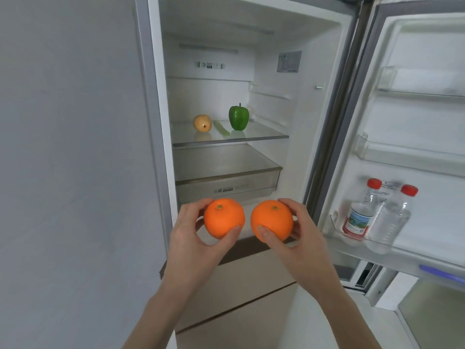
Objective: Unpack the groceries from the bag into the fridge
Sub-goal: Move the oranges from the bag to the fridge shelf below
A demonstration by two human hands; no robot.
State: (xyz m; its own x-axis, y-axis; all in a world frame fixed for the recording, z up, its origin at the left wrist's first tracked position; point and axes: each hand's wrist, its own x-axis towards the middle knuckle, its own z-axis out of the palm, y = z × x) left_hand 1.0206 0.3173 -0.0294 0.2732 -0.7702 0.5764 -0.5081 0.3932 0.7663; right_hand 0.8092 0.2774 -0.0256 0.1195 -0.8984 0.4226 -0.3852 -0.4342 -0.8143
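Up ahead, beyond both hands, sits the glass shelf point(264, 137), and I've got the left hand point(193, 238) wrapped round one orange point(223, 217), the right hand point(302, 233) round the other orange point(271, 220) (side by side, neither hand nearer).

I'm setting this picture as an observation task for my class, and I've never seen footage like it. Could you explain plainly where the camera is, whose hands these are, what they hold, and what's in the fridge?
There is no robot here. A camera worn on a person's head looks forward and down, so the two arms reaching in from below are the wearer's own.

The left hand has an orange in its grip, and the right hand holds a second orange, both in front of the open fridge.

On the glass shelf sit a yellow pear, a pale green stalk and a green bell pepper. A clear drawer sits below. Two red-capped bottles stand in the door rack.
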